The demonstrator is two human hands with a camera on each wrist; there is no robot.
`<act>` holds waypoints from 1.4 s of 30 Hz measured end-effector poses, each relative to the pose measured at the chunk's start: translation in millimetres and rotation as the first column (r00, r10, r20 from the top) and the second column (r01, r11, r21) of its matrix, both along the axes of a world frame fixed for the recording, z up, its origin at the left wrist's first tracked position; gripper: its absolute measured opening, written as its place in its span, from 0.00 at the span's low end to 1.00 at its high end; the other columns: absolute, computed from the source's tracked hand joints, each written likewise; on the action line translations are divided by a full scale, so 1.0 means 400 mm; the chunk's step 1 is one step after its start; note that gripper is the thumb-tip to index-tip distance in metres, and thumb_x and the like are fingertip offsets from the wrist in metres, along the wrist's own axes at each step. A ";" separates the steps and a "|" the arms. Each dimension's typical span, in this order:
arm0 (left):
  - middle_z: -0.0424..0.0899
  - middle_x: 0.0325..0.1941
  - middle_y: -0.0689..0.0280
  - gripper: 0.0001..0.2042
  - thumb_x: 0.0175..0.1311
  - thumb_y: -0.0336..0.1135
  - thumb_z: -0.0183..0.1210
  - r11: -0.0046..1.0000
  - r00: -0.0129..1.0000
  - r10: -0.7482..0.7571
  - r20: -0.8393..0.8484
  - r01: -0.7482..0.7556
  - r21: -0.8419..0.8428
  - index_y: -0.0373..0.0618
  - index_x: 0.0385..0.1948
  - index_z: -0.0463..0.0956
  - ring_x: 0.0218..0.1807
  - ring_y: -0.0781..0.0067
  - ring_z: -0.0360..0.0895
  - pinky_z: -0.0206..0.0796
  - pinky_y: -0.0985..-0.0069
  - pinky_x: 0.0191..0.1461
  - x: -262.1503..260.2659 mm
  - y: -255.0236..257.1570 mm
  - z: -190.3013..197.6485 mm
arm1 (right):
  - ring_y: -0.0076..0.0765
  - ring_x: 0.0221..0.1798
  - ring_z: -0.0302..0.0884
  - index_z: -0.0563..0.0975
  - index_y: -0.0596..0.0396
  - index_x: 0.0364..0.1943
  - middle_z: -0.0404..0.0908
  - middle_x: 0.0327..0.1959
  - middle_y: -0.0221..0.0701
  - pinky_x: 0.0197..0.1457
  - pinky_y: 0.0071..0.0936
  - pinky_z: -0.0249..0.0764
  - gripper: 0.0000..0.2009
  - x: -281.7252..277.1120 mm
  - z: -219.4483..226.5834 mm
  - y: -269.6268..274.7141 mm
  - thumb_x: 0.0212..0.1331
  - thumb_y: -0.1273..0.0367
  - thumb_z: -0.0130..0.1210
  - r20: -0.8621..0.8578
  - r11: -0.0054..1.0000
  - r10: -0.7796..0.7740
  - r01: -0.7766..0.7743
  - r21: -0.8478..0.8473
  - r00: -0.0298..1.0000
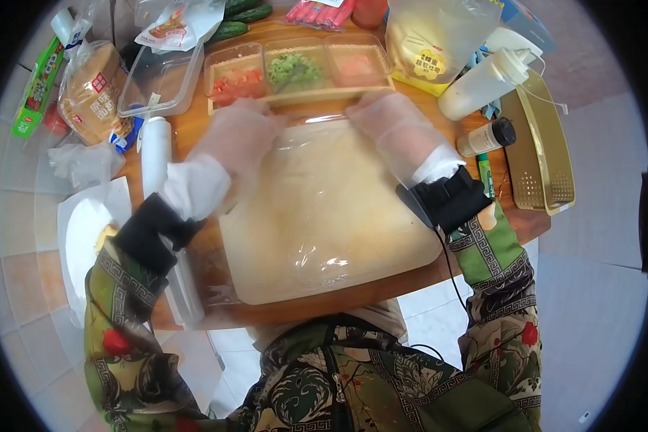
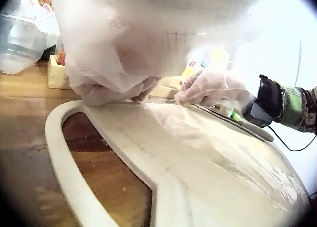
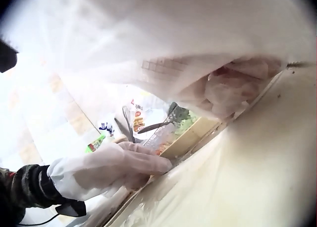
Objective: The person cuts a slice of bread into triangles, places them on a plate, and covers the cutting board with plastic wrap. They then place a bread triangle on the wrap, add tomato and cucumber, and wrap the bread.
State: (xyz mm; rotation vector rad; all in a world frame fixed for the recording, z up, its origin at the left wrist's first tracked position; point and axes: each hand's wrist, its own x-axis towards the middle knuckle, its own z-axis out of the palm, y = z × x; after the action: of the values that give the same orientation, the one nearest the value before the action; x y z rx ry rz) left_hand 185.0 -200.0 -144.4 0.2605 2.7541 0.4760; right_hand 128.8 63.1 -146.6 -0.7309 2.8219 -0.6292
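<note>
A pale cutting board (image 1: 410, 241) lies on the wooden table, with a sheet of clear cling film (image 1: 320, 255) spread over it, wrinkled and shiny towards the near side. My left hand (image 1: 245, 133), in a loose clear plastic glove, pinches the film at the board's far left corner. At the far right corner my right hand (image 1: 392, 129), gloved the same way, grips the film's far edge with curled fingers. Between the hands the film's edge runs along the board's far side. In the left wrist view the board's handle slot (image 2: 106, 162) shows beside my left hand.
Behind the board stands a wooden tray (image 1: 295, 97) of chopped food. A cling film roll (image 1: 156, 155), bread bag (image 1: 93, 93) and clear tub (image 1: 162, 83) are left. Right are a squeeze bottle (image 1: 482, 83), seasoning jar (image 1: 486, 137) and tan basket (image 1: 540, 144).
</note>
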 end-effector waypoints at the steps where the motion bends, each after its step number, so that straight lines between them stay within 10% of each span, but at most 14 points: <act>1: 0.82 0.56 0.57 0.23 0.60 0.31 0.61 0.996 0.997 -0.065 -0.050 0.061 -0.070 0.51 0.60 0.80 0.62 0.48 0.77 0.73 0.61 0.65 -0.003 0.002 -0.004 | 0.47 0.54 0.83 0.84 0.46 0.49 0.87 0.49 0.35 0.57 0.41 0.77 0.17 0.003 0.011 -0.016 0.69 0.51 0.53 0.150 0.989 -0.142 0.146 -0.011 0.978; 4: 0.82 0.58 0.56 0.19 0.61 0.31 0.60 0.951 0.973 0.218 0.079 -0.230 0.206 0.47 0.56 0.80 0.63 0.48 0.76 0.73 0.61 0.64 -0.017 0.009 -0.015 | 0.46 0.55 0.83 0.83 0.41 0.50 0.87 0.50 0.33 0.57 0.40 0.77 0.17 -0.016 0.013 -0.050 0.69 0.50 0.54 0.346 0.941 -0.334 0.334 0.062 0.877; 8: 0.83 0.55 0.53 0.11 0.68 0.35 0.56 0.988 0.986 0.136 -0.097 -0.128 0.087 0.44 0.47 0.81 0.59 0.47 0.79 0.73 0.59 0.60 -0.012 0.000 -0.027 | 0.45 0.56 0.83 0.83 0.37 0.51 0.87 0.51 0.30 0.57 0.40 0.77 0.17 -0.019 0.018 -0.072 0.69 0.48 0.54 0.320 0.931 -0.366 0.339 0.138 0.874; 12: 0.85 0.45 0.49 0.11 0.72 0.38 0.52 0.894 0.895 0.424 -0.135 -0.390 0.223 0.41 0.38 0.79 0.50 0.45 0.81 0.72 0.55 0.56 -0.014 0.011 -0.038 | 0.44 0.59 0.82 0.83 0.37 0.52 0.86 0.54 0.27 0.58 0.41 0.77 0.17 -0.003 0.023 -0.094 0.68 0.48 0.55 0.268 0.933 -0.359 0.336 0.130 0.894; 16: 0.86 0.41 0.50 0.13 0.74 0.40 0.50 0.917 0.893 0.388 -0.227 -0.351 0.189 0.41 0.37 0.79 0.48 0.45 0.81 0.72 0.55 0.56 0.001 0.015 -0.028 | 0.43 0.58 0.81 0.83 0.43 0.50 0.85 0.53 0.31 0.56 0.40 0.78 0.16 0.042 0.053 -0.064 0.71 0.53 0.52 0.044 0.993 -0.062 0.057 0.107 0.997; 23: 0.84 0.40 0.53 0.13 0.74 0.39 0.48 0.978 0.934 0.211 -0.287 -0.202 0.059 0.42 0.37 0.79 0.50 0.49 0.82 0.73 0.58 0.57 0.022 0.002 0.006 | 0.45 0.54 0.82 0.83 0.46 0.48 0.84 0.46 0.35 0.55 0.37 0.79 0.13 0.055 0.061 -0.013 0.75 0.62 0.46 0.221 0.967 -0.254 0.251 0.045 0.942; 25: 0.83 0.44 0.53 0.11 0.70 0.38 0.52 0.978 0.963 0.207 -0.175 -0.206 0.022 0.41 0.40 0.79 0.54 0.49 0.81 0.73 0.60 0.58 0.030 0.003 0.032 | 0.47 0.53 0.82 0.84 0.45 0.48 0.85 0.49 0.37 0.54 0.38 0.78 0.14 0.078 0.046 0.023 0.72 0.57 0.49 -0.095 0.999 -0.039 0.042 0.031 0.995; 31: 0.81 0.51 0.49 0.26 0.47 0.23 0.67 0.991 0.965 -0.010 -0.262 -0.025 -0.130 0.39 0.54 0.76 0.57 0.43 0.79 0.74 0.61 0.60 0.060 -0.075 0.031 | 0.48 0.50 0.83 0.83 0.50 0.48 0.85 0.51 0.40 0.52 0.37 0.79 0.15 0.133 0.064 0.032 0.72 0.58 0.50 -0.026 0.956 -0.282 0.283 0.074 0.959; 35: 0.81 0.52 0.48 0.31 0.41 0.19 0.68 0.987 0.941 -0.017 -0.337 -0.038 -0.157 0.39 0.55 0.76 0.58 0.41 0.78 0.75 0.61 0.58 0.067 -0.120 0.027 | 0.44 0.50 0.84 0.82 0.54 0.45 0.86 0.50 0.38 0.51 0.32 0.79 0.08 0.153 0.094 0.077 0.69 0.67 0.56 0.051 0.985 -0.076 0.067 0.159 0.996; 37: 0.88 0.32 0.57 0.21 0.71 0.51 0.59 0.996 0.774 -0.022 -0.633 -0.039 -0.082 0.38 0.45 0.84 0.34 0.62 0.85 0.75 0.67 0.44 0.075 -0.149 0.009 | 0.40 0.49 0.85 0.81 0.57 0.41 0.87 0.46 0.36 0.49 0.29 0.80 0.05 0.151 0.010 0.137 0.62 0.75 0.63 -0.134 0.967 0.239 -0.249 -0.062 0.962; 38: 0.88 0.32 0.57 0.21 0.71 0.51 0.59 0.996 0.778 -0.021 -0.629 -0.039 -0.081 0.38 0.45 0.84 0.34 0.62 0.85 0.75 0.67 0.44 0.092 -0.115 0.048 | 0.37 0.48 0.86 0.80 0.57 0.38 0.87 0.47 0.34 0.48 0.29 0.80 0.08 0.152 -0.015 0.139 0.57 0.80 0.66 0.039 0.851 0.297 -0.245 -0.465 0.954; 39: 0.87 0.30 0.57 0.19 0.70 0.47 0.60 0.990 0.881 0.142 -0.452 -0.123 0.071 0.37 0.44 0.83 0.32 0.61 0.85 0.75 0.67 0.42 0.112 -0.086 0.085 | 0.37 0.48 0.86 0.80 0.57 0.38 0.87 0.47 0.34 0.48 0.29 0.80 0.08 0.170 -0.022 0.150 0.57 0.80 0.66 0.043 0.851 0.296 -0.243 -0.465 0.954; 41: 0.87 0.28 0.56 0.16 0.70 0.44 0.61 0.953 0.934 0.275 -0.230 -0.232 0.197 0.36 0.42 0.83 0.30 0.59 0.84 0.75 0.67 0.40 0.150 -0.059 0.107 | 0.40 0.49 0.85 0.82 0.53 0.40 0.86 0.51 0.32 0.49 0.32 0.80 0.06 0.227 0.022 0.140 0.61 0.75 0.65 0.691 0.669 0.400 0.323 -0.669 0.603; 42: 0.86 0.29 0.57 0.13 0.68 0.39 0.63 0.999 0.943 -0.008 -0.332 0.021 0.037 0.37 0.41 0.83 0.31 0.59 0.84 0.74 0.68 0.40 0.166 -0.065 0.091 | 0.42 0.47 0.84 0.83 0.49 0.42 0.84 0.52 0.30 0.49 0.34 0.80 0.06 0.219 0.040 0.139 0.63 0.70 0.63 0.284 0.854 0.503 -0.420 -0.307 0.816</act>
State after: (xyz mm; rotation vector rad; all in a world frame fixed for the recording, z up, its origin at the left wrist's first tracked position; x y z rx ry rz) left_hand 251.5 -226.1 -107.9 0.4043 3.0690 0.5264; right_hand 216.4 118.8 -130.6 -1.1665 2.1413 -0.8974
